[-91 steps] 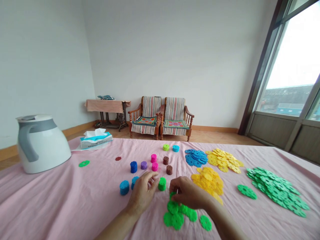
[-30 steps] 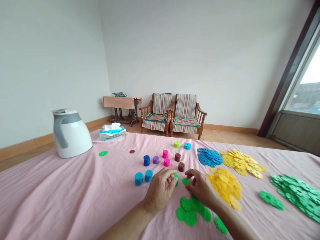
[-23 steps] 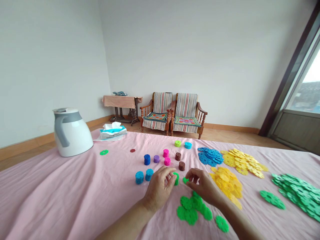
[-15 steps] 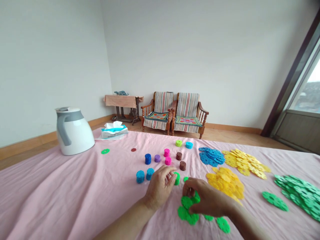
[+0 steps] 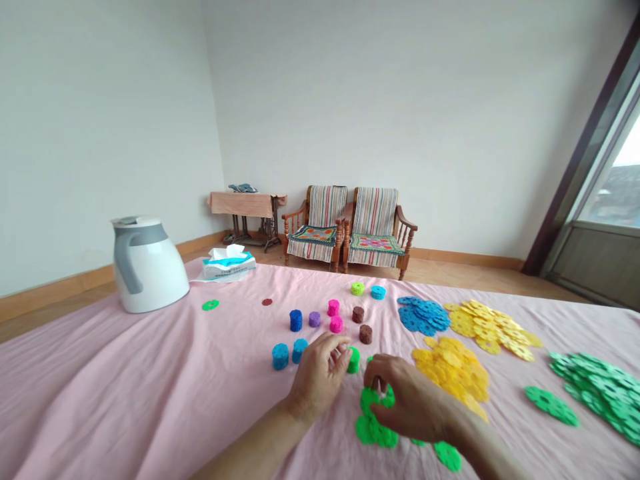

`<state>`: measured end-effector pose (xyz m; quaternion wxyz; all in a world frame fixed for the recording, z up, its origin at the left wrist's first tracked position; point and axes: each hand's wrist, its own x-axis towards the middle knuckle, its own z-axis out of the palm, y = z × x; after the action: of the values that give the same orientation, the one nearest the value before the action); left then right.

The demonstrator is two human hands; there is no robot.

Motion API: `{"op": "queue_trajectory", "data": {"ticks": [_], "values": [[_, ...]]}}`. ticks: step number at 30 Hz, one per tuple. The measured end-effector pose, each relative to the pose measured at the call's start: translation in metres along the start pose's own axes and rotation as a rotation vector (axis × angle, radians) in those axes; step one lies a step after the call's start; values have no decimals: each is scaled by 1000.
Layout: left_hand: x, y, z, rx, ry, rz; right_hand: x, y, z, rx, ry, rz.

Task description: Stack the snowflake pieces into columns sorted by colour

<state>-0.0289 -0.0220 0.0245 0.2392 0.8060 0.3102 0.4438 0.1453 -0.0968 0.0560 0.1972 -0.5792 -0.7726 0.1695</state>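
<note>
Eleven short stacks of discs already stand on the pink-covered surface point(image 5: 175, 407), among them dark blue point(image 5: 296, 321), pink point(image 5: 333, 307), brown point(image 5: 366, 334) and, nearest the hands, a bright green stack point(image 5: 353, 360). By colour, the work looks only partly done: bright green discs point(image 5: 383, 437) lie loose toward the near edge, with a lone one point(image 5: 447, 457) closer still. The left hand point(image 5: 320, 373) is half open, fingers loosely curled beside the green stack, with nothing visibly in its grasp; whether it touches the stack cannot be told. The right hand point(image 5: 395, 393) bends over the loose green discs, thumb and fingers a little apart; whether one is pinched there is hidden. Much appears left unstacked: a blue heap point(image 5: 424, 315), two yellow heaps point(image 5: 453, 373) and, toward the right edge, a deeper green pile point(image 5: 600, 393), plus a stray green disc point(image 5: 211, 305) and a dark red disc point(image 5: 267, 302) toward the far left corner.
</note>
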Motion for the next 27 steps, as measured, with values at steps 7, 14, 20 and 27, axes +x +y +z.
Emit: {"op": "queue_trajectory", "data": {"ticks": [7,14,20,27], "values": [[-1,-3,1,-4,10,3,12,30,1,98,240,130],[0,-4,1,-10,16,6,20,46,23,-10,310,75],[-2,-5,0,1,8,4,18,46,26,-59,281,74],[-1,-7,2,-2,13,13,21,45,26,-34,258,100]]}}
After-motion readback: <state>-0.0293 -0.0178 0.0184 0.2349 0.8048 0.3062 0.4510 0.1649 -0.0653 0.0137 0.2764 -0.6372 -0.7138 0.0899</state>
